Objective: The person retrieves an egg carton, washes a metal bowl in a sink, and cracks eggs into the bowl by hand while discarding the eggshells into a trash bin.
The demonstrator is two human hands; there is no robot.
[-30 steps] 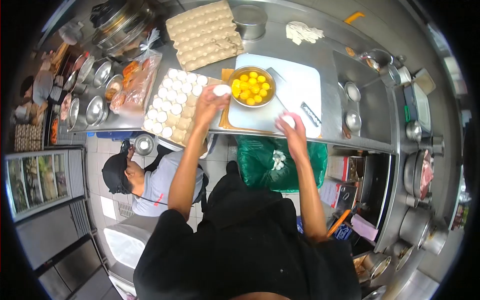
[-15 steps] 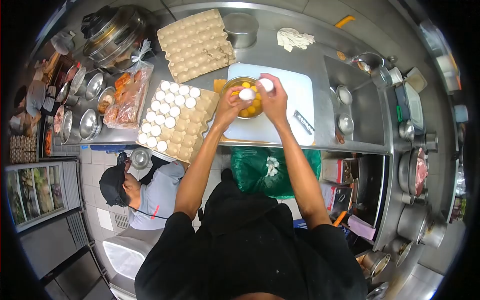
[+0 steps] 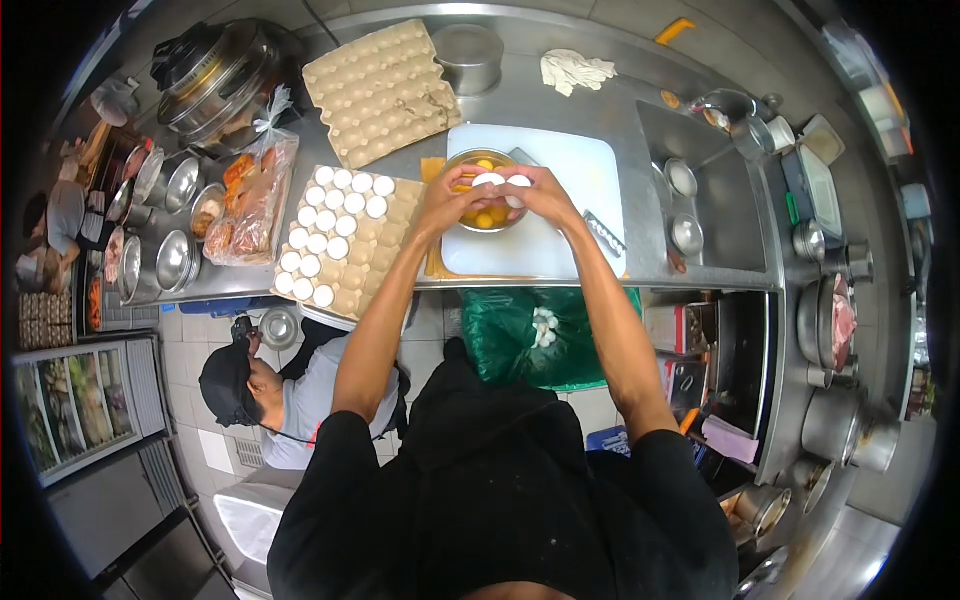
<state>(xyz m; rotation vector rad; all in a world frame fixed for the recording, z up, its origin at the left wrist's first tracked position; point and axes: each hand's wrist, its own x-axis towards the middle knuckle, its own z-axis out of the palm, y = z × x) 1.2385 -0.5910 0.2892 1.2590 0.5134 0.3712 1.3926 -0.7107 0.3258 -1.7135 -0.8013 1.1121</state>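
Note:
Over a metal bowl (image 3: 487, 231) of yellow yolks, my two hands meet with their fingers curled. My left hand (image 3: 447, 203) is closed around a white egg (image 3: 486, 181). Closed too, my right hand (image 3: 550, 196) holds another white egg (image 3: 520, 183) right beside the first. Fingers hide parts of both shells, so any crack cannot be made out. The bowl stands on a white cutting board (image 3: 580, 180). To the left sits a cardboard egg tray (image 3: 375, 245), partly filled with white eggs (image 3: 338, 247).
An upper egg tray (image 3: 375, 90) lies behind, beside a round metal pot (image 3: 470, 60). A dark patterned strip (image 3: 604, 233) rests on the board. Below the counter, a green bag (image 3: 500, 345) holds white shells (image 3: 544, 327). A crouching person (image 3: 325, 385) is at lower left; a sink (image 3: 730, 220) is right.
My hands have drawn together over the bowl. The egg in my right hand has come down and left, close against the one in my left. The view has shifted slightly.

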